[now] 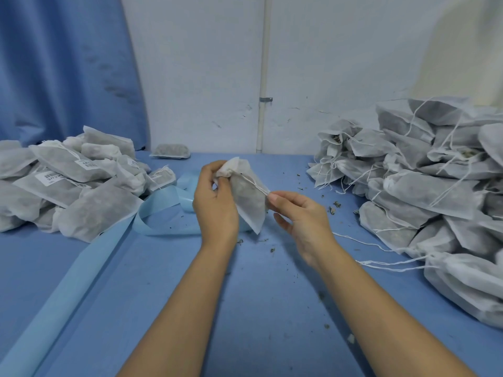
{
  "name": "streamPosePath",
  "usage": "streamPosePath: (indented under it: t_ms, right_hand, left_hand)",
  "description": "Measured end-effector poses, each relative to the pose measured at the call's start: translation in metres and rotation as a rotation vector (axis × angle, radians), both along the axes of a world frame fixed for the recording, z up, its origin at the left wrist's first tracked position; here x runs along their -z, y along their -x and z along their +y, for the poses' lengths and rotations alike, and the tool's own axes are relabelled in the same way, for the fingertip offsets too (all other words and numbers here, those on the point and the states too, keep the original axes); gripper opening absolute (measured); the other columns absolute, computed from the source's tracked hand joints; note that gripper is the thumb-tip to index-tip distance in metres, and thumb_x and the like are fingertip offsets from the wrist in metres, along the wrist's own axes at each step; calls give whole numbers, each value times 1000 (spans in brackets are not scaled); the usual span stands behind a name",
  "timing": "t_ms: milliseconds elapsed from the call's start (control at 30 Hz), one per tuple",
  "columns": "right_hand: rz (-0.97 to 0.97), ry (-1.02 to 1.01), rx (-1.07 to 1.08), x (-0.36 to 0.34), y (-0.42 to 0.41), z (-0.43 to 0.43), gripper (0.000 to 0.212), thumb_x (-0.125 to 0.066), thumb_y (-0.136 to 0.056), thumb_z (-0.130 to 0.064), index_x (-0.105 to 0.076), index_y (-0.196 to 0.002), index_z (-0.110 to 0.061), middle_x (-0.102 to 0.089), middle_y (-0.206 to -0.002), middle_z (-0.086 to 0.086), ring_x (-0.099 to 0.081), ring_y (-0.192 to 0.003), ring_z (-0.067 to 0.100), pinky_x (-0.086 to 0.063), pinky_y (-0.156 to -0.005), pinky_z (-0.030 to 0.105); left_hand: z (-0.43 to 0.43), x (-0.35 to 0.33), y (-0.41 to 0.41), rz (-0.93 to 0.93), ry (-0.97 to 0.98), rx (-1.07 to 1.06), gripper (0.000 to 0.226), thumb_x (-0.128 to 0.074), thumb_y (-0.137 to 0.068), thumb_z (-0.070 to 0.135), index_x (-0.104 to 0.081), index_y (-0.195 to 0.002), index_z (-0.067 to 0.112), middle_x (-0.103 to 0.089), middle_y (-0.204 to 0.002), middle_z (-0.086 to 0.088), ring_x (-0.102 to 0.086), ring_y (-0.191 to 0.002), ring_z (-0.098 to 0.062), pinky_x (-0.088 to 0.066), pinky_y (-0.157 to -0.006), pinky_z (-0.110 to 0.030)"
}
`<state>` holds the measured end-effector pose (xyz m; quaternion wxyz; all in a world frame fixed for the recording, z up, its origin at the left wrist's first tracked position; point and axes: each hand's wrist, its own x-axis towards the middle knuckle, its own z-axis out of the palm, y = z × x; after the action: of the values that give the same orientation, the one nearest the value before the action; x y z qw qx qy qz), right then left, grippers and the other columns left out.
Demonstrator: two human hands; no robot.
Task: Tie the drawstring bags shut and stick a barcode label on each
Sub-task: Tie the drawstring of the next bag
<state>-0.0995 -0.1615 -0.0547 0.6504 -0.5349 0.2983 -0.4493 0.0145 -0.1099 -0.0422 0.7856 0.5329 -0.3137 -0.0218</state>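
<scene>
Head view: the left hand [215, 202] grips the gathered neck of the drawstring bag [249, 200], held above the middle of the desk [258, 295], while the right hand [299, 216] pinches its taut drawstring [254, 182]. If the pinch slips or the neck grip slackens, the mouth may reopen and shed contents, as the crumbs [333, 206] on the desk suggest; overpulling could snap the string or tear the fabric.

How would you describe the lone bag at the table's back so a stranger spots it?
Follow the white pipe down the wall to the blue table. Left of its foot lies one grey bag, flat and alone, touching no other bag.
</scene>
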Motion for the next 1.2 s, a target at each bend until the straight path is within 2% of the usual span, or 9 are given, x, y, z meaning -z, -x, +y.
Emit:
streamPosePath:
  t_ms: [200,433,567,633,700,800,933,1033,1200]
  right_hand:
    - [-67,-178,-107,3,-8,5,4,-70,-84,-12,-71,-87,-13,-74,-86,-4,-67,-93,12,-53,-91,29]
    - [-194,-311,-167,-2,-11,8,12,-66,-87,-9,-68,-98,-6,-74,-90,4,-71,-82,14,-58,-73,27]
    - [-281,-315,-138,-2,-14,10,16,-63,-88,-7,-67,-103,-3,-73,-90,5,-71,-81,15,-59,-71,26]
    - [-312,-302,-117,-2,-16,11,18,-62,-89,-5,-66,-106,0,-72,-93,8,-70,-86,18,-59,-77,29]
    - [-304,-267,-91,-1,-18,12,12,-62,-89,-5,-67,-99,-1,-73,-89,7,-70,-85,16,-59,-77,27]
    - [-244,-198,-69,2,-20,14,6,-64,-88,-5,-68,-85,-9,-73,-81,2,-70,-78,11,-56,-68,20]
    - [-187,-144,10,8,-18,10,11,-63,-87,-1,-63,-86,-13,-71,-81,0,-70,-80,13,-56,-77,22]
    - [51,33,218,17,-13,1,20,-58,-85,2,-60,-94,-16,-68,-98,0,-66,-89,16,-53,-82,26]
    - [445,322,226,35,-8,-8,39,-52,-92,-5,-51,-129,-16,-58,-128,-3,-55,-95,1,-37,-70,2]
  left_hand:
    - [-1,-1,-5,136,50,-39,23,-43,-94,1,-61,-97,16,-61,-90,12,-53,-74,13,-41,-70,-5]
    - [1,-3,-6,362,71,184,29,-40,-90,3,-58,-109,16,-60,-101,1,-55,-89,-11,-46,-78,-27]
    - [-1,0,5,442,71,386,42,-48,-92,9,-40,-133,16,-58,-111,-2,-57,-96,-15,-49,-76,-24]
    - [-3,2,13,362,-19,368,51,-61,-90,16,-35,-134,17,-59,-117,0,-62,-100,-11,-52,-84,-22]
    - [-6,2,19,286,-83,305,52,-68,-86,20,-39,-128,13,-61,-111,4,-62,-91,-1,-51,-74,-11]
    - [-8,2,18,294,-120,256,38,-68,-86,22,-51,-117,6,-66,-102,-1,-64,-83,-5,-51,-69,-14]
    - [-5,4,9,404,-73,267,31,-69,-85,18,-58,-112,10,-68,-102,-3,-65,-84,-10,-51,-67,-14]
    - [-3,8,-1,403,-92,243,28,-70,-84,17,-61,-109,12,-69,-98,1,-65,-82,-8,-49,-60,-11]
    - [2,13,-10,383,-117,268,13,-67,-84,7,-64,-96,11,-67,-84,3,-63,-73,-8,-48,-59,-14]
